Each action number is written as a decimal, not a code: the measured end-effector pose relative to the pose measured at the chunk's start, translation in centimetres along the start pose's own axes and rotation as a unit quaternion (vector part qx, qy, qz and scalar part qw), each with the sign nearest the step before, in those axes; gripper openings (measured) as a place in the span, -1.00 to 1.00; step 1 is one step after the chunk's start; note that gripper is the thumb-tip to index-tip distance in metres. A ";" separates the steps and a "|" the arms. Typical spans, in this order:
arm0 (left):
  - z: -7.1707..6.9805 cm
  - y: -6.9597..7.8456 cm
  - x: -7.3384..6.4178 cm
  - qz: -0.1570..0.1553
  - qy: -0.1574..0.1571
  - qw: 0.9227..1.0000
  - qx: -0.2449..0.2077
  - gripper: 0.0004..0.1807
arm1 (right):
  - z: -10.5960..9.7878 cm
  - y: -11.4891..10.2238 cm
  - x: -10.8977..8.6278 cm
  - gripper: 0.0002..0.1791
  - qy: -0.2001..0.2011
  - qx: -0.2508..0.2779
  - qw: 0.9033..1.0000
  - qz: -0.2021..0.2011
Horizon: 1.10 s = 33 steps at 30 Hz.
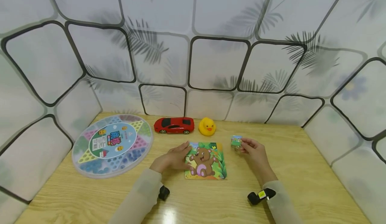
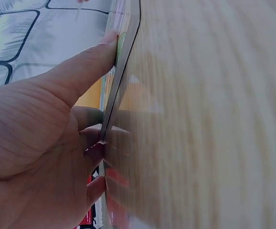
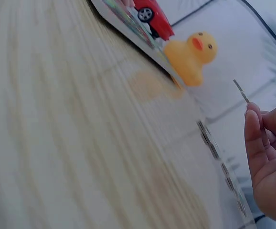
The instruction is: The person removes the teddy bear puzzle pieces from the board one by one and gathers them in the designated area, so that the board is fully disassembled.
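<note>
A square bear picture puzzle (image 1: 205,163) lies flat on the wooden table. My left hand (image 1: 178,157) rests at its left side, fingers by the far left corner and thumb on the nearer part of that edge. Up close in the left wrist view, the thumb (image 2: 88,67) lies against the puzzle's edge while the other fingers reach down to the tabletop. To the right of the puzzle, my right hand (image 1: 254,150) pinches a small, thin puzzle piece (image 1: 236,141) with a green and blue picture. Edge-on in the right wrist view, that piece (image 3: 241,90) is raised above the table.
Several flat pieces (image 3: 208,138) lie on the table near the right hand. Behind the puzzle stand a red toy car (image 1: 174,126) and a yellow rubber duck (image 1: 207,127). A round Chinese checkers board (image 1: 144,130) lies at the left. Patterned fabric (image 1: 217,63) encloses the back and sides.
</note>
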<state>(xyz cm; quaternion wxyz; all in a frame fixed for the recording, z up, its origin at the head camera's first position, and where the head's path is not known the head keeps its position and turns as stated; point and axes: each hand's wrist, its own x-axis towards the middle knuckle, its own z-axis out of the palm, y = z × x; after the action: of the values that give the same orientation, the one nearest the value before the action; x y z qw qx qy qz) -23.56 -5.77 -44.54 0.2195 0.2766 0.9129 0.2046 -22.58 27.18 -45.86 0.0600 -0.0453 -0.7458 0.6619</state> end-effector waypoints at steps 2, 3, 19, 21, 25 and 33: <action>-0.2 0.0 0.0 -0.001 -0.001 1.000 0.001 -0.05 | -0.9 0.0 0.2 -0.60 0.008 -0.009 1.000 0.000; -0.2 0.0 0.0 -0.001 -0.001 1.000 0.002 -0.04 | -1.4 -0.1 0.2 -0.60 0.014 -0.013 1.000 0.001; -0.1 0.1 0.2 -0.005 -0.001 1.000 -0.006 -0.04 | -9.2 0.6 1.5 -0.63 0.045 -0.085 0.995 0.021; -0.1 0.1 0.0 -0.002 0.001 1.000 -0.009 -0.05 | -9.5 0.8 1.7 -0.63 0.045 -0.080 0.995 0.025; -0.1 0.1 -0.1 0.003 0.003 1.000 -0.010 -0.04 | -10.1 1.3 1.9 -0.61 0.039 -0.076 0.996 0.037; 0.0 0.0 0.0 -0.001 0.002 1.000 -0.005 -0.04 | -10.6 1.5 2.1 -0.58 0.017 -0.118 0.992 0.030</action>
<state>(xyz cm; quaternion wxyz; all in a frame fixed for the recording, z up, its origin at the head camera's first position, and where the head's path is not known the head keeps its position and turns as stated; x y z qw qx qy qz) -23.54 -5.83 -44.56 0.2195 0.2744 0.9124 0.2099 -23.10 38.09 -46.04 0.0472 -0.0857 -0.8160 0.5698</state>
